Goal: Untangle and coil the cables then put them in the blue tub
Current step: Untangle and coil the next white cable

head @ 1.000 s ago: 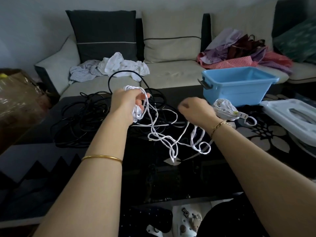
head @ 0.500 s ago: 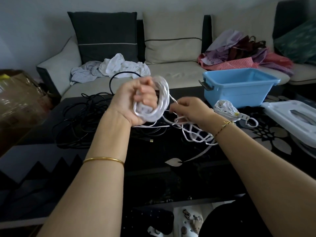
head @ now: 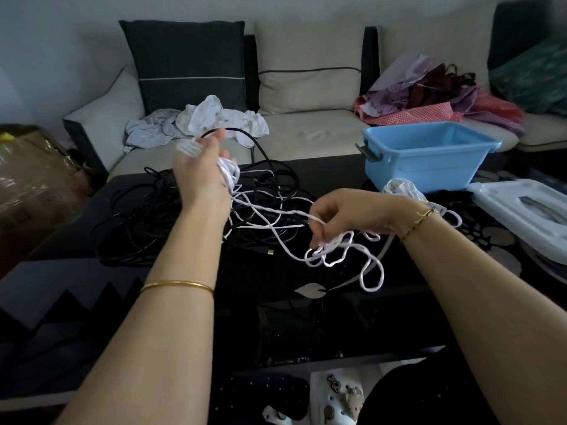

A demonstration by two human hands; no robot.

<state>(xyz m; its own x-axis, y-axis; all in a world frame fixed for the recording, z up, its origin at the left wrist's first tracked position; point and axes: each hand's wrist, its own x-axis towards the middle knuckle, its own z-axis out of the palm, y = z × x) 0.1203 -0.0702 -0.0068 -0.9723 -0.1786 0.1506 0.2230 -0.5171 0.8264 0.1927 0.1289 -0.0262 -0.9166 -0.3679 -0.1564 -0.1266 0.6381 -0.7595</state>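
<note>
Head view: your left hand (head: pixel 201 170) is raised over the glossy black table (head: pixel 352 320), its back turned towards you. It holds soft loops of the thin, matte white cable (head: pixel 325 256) on its far side, but motion blur hides how the fingers lie. Your right hand (head: pixel 343 216) is lower and to the right, its curled fingers pinching a strand of that cable. Below it the rest hangs in loose, kinked loops just above the tabletop. A taut length runs between your two hands.

The thicker black cables (head: pixel 135 222) lie in a wide, springy tangle on the table's left. The blue tub (head: pixel 429 161), smooth rectangular plastic with a dark handle, stands at the far right edge, and a small coiled white bundle (head: pixel 400 188) lies just in front of it.

Half a second ago your hands were close together, with the left fist facing you around a tidy coil. Now they are apart, the left has rotated away and the right has dropped.
</note>
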